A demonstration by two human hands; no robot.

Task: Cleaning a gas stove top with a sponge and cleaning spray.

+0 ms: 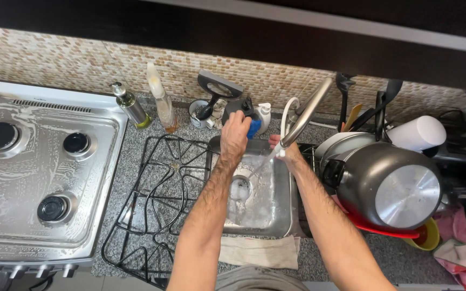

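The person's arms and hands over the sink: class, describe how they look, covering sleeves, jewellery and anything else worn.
Both forearms are bare up to the bottom edge of the picture, with no sleeves showing. They have dark hair along them. The left hand and right hand wear no gloves; no watch, bracelet or ring can be seen.

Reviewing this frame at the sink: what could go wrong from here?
1. The black stove grates lean half on the counter, half against the sink rim; an elbow nudge might make them slide or clatter.
2. The left hand grips a blue-and-black thing among crowded bottles; the soap bottle could tip.
3. The right hand is at the faucet, water running; spray may reach the upturned pot stacked loosely on the rack.
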